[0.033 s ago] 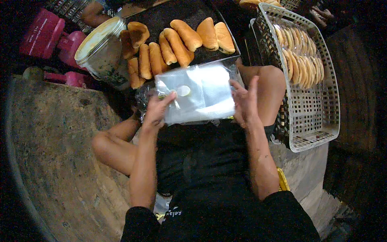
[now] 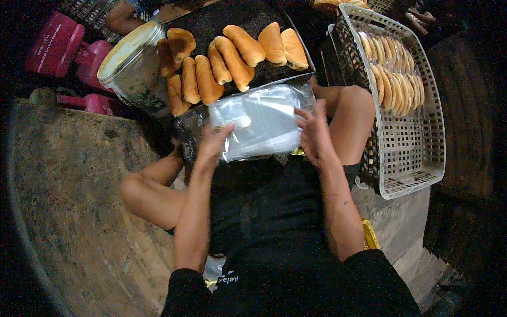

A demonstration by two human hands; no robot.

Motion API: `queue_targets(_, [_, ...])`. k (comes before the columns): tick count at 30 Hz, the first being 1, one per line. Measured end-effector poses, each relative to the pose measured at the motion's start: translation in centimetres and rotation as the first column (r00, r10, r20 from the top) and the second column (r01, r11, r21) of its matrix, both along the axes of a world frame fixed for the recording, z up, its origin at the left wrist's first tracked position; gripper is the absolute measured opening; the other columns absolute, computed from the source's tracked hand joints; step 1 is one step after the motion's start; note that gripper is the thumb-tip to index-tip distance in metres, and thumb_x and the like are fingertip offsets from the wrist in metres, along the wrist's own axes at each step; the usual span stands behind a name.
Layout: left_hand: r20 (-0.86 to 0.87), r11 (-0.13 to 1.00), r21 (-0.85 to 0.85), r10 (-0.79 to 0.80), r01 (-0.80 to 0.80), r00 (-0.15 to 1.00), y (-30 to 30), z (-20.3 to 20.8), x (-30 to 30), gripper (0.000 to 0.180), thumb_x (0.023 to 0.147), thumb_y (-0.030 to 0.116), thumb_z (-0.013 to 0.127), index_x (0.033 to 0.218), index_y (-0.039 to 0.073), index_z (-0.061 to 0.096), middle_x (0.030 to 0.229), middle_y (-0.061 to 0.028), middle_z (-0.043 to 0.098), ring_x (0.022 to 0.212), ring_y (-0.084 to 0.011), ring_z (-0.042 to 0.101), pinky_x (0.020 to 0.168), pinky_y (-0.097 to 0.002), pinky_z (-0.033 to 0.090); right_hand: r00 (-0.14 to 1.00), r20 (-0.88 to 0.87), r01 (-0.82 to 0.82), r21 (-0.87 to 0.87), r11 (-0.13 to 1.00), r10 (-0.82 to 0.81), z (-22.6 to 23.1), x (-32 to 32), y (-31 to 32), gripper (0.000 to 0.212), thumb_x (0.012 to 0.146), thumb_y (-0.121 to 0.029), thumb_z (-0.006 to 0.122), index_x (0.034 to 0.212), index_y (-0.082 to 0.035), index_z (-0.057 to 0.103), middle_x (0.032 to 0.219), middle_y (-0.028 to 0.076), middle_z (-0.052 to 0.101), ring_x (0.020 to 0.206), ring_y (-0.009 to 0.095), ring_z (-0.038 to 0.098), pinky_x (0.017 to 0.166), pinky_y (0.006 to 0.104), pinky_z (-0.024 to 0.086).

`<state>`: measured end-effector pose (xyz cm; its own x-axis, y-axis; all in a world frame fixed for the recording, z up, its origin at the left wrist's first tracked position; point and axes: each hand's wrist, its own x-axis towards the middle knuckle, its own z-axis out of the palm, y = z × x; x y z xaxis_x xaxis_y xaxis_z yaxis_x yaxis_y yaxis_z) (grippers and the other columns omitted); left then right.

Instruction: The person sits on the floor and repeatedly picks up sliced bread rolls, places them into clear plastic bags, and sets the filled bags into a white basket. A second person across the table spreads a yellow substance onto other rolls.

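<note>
A stack of clear plastic bags (image 2: 269, 119) lies over my lap, just below the tray of bread rolls. My left hand (image 2: 212, 142) grips the stack's left edge, with the thumb on top beside a round white spot. At the right edge, my right hand (image 2: 315, 132) has its fingers apart and the fingertips against or very near the plastic; contact is hard to tell. Several golden bread rolls (image 2: 232, 63) rest on the dark baking tray (image 2: 274, 79), its near edge right beyond the bags.
To the right stands a pale plastic crate (image 2: 404, 140) with packed rows of flat round breads (image 2: 393, 87). A smeared clear tub (image 2: 132, 68) sits left of the rolls, near a pink plastic object (image 2: 58, 45). Another person's limb (image 2: 124, 20) shows at the far left.
The bag stack has shifted slightly and its sheets now lie more fanned along the lower right. My left hand has moved a little right; my right hand's fingers have moved slightly inward.
</note>
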<state>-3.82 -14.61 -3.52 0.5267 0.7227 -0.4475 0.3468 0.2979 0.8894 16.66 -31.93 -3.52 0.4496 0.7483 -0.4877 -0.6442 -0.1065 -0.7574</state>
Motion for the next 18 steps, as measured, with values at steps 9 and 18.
queue_targets(9, [-0.363, 0.82, 0.556, 0.096, 0.132, 0.927, -3.4, -2.5, 1.3, 0.089, 0.069, 0.037, 0.082, 0.133, -0.008, 0.04, 0.122, -0.0272, 0.051, 0.114, -0.0385, 0.051, 0.1, -0.0429, 0.04, 0.449, 0.892, 0.437, -0.268, 0.858, 0.05, -5.0, -0.5, 2.4, 0.048, 0.08, -0.012, 0.066, 0.122, 0.002, 0.048, 0.11, 0.026, 0.059, 0.102, 0.036, 0.057, 0.093, 0.0424, 0.043])
queue_targets(18, [-0.326, 0.944, 0.313, 0.004, 0.104, 0.945, -1.3, -4.6, -1.8, 0.073, 0.073, 0.039, 0.078, 0.122, -0.008, 0.053, 0.118, -0.0266, 0.053, 0.11, -0.0365, 0.052, 0.095, -0.0423, 0.043, 0.59, 0.769, 0.128, -0.389, 0.913, 0.245, -5.0, -0.4, 4.1, 0.048, 0.079, -0.015, 0.07, 0.118, 0.001, 0.048, 0.107, 0.022, 0.062, 0.098, 0.038, 0.061, 0.087, 0.0443, 0.047])
